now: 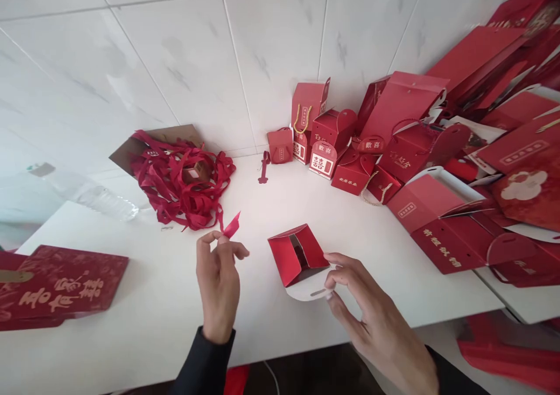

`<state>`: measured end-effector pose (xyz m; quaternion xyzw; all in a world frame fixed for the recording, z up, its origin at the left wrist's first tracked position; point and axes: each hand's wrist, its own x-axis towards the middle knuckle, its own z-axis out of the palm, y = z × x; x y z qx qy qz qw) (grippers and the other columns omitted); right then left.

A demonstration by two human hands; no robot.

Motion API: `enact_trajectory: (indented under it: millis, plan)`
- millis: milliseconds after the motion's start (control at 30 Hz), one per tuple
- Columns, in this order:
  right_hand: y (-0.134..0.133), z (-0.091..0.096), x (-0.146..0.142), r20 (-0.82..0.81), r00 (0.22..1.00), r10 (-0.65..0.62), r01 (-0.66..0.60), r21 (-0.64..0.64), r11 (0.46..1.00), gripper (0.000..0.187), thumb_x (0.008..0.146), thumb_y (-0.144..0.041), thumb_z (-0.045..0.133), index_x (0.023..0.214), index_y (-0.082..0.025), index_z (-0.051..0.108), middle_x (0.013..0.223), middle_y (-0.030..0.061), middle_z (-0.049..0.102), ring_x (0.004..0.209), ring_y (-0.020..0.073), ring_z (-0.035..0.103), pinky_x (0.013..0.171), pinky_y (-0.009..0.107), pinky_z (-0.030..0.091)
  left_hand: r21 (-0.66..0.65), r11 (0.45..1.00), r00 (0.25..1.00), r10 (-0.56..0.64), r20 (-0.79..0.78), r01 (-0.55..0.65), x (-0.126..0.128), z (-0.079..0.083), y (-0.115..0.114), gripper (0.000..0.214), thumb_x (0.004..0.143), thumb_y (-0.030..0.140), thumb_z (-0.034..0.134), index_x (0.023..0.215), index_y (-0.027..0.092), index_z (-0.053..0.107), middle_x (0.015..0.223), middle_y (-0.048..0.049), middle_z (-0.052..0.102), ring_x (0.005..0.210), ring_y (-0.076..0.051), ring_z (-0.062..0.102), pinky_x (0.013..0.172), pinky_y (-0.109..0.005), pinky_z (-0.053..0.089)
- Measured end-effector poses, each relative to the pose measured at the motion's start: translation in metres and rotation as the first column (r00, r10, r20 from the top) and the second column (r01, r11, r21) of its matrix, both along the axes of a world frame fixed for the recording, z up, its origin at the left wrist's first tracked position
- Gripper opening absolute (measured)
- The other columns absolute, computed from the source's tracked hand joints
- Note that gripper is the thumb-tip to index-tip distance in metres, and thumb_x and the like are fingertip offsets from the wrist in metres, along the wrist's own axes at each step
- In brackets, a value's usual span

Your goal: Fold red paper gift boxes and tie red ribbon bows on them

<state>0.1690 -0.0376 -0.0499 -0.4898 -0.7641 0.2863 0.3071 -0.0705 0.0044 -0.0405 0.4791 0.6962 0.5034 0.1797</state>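
1. While the left hand (pixel 219 275) pinches a red ribbon bit (pixel 232 226), the right hand (pixel 371 316) pinches the white flap of the small red box (pixel 292 262).
2. That box sits on the white table (pixel 166 301), just right of the left hand.
3. Bare table lies all around the box; the ribbon pile (pixel 184 188) is far left, and the near edge runs under both wrists.

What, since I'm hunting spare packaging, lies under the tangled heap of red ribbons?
A brown cardboard sheet, rear corners showing beyond the tangled heap of red ribbons; anything else beneath is covered.

Half-folded red box (pixel 297 258) + ribbon scrap (pixel 231 226)
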Motion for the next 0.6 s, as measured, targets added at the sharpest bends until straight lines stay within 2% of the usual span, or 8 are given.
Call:
enact_trajectory:
  millis: [67,133,200,267,367,433,500,600]
  plan:
    - [0.001,0.000,0.000,-0.014,1.000,0.003,-0.002,0.007,1.000,0.012,0.106,-0.021,0.042,0.104,-0.031,0.048,0.138,0.0048,0.052,0.138,0.0205,0.049,0.097,0.036,0.056,0.084,0.994,0.992,-0.085,0.094,0.077,0.016,0.008,-0.012,0.013,0.106,0.039,0.038,0.103,0.027,0.042,0.068,0.0030,0.069,0.069,-0.016,0.064,0.071,-0.029,0.049]
    - [0.003,0.001,0.000,-0.028,0.999,0.018,-0.017,0.029,0.999,0.012,0.107,-0.021,0.043,0.105,-0.032,0.049,0.137,0.0030,0.055,0.136,0.0200,0.050,0.101,0.037,0.053,0.096,0.984,0.977,-0.165,0.132,0.153,0.027,0.010,-0.022,0.014,0.107,0.040,0.040,0.101,0.027,0.042,0.076,0.0007,0.073,0.077,-0.017,0.067,0.076,-0.031,0.049]
    - [0.006,0.003,0.000,-0.047,0.999,0.025,-0.023,0.052,0.998,0.010,0.107,-0.022,0.045,0.106,-0.031,0.049,0.130,0.0025,0.060,0.130,0.0203,0.053,0.100,0.038,0.052,0.037,0.982,0.974,-0.190,0.123,0.187,0.034,0.006,-0.028,0.018,0.107,0.042,0.039,0.100,0.026,0.043,0.087,-0.0022,0.074,0.084,-0.018,0.068,0.076,-0.032,0.048]
    - [0.008,0.004,-0.002,-0.065,0.998,-0.002,0.006,0.058,0.998,0.007,0.107,-0.025,0.047,0.107,-0.031,0.050,0.117,0.0026,0.063,0.118,0.0211,0.059,0.092,0.037,0.055,-0.007,0.982,0.976,-0.189,0.110,0.191,0.037,0.001,-0.033,0.020,0.107,0.043,0.038,0.098,0.026,0.044,0.092,-0.0033,0.074,0.087,-0.019,0.068,0.075,-0.032,0.047]
    - [0.013,0.006,-0.005,-0.055,0.996,-0.069,0.074,0.079,0.994,0.008,0.107,-0.028,0.049,0.114,-0.030,0.052,0.106,0.0032,0.063,0.102,0.0226,0.062,0.081,0.038,0.056,-0.026,0.978,0.973,-0.204,0.103,0.208,0.038,-0.004,-0.039,0.020,0.107,0.044,0.039,0.100,0.026,0.046,0.090,-0.0022,0.072,0.079,-0.017,0.065,0.070,-0.030,0.046]
    - [0.016,0.005,-0.009,-0.024,0.995,-0.097,0.099,0.098,0.990,0.017,0.107,-0.029,0.049,0.123,-0.028,0.050,0.107,0.0051,0.064,0.101,0.0243,0.062,0.081,0.040,0.056,-0.035,0.973,0.969,-0.222,0.113,0.227,0.041,-0.003,-0.044,0.021,0.106,0.045,0.042,0.101,0.026,0.049,0.087,-0.0016,0.071,0.072,-0.015,0.063,0.062,-0.027,0.045]
    - [0.018,0.005,-0.012,0.003,0.994,-0.109,0.108,0.096,0.989,0.020,0.106,-0.027,0.049,0.127,-0.027,0.050,0.111,0.0072,0.063,0.104,0.0258,0.060,0.081,0.041,0.057,-0.038,0.980,0.971,-0.188,0.150,0.195,0.045,0.003,-0.048,0.023,0.104,0.047,0.046,0.099,0.025,0.052,0.083,-0.0012,0.068,0.068,-0.015,0.061,0.054,-0.025,0.041]
    - [0.016,0.007,-0.013,0.001,0.991,-0.136,0.135,0.103,0.985,0.021,0.105,-0.025,0.051,0.126,-0.028,0.053,0.116,0.0089,0.061,0.110,0.0268,0.059,0.084,0.041,0.058,-0.044,0.997,0.988,-0.057,0.140,0.064,0.051,0.014,-0.054,0.022,0.102,0.045,0.050,0.095,0.025,0.056,0.075,-0.0005,0.062,0.063,-0.016,0.058,0.044,-0.025,0.032]
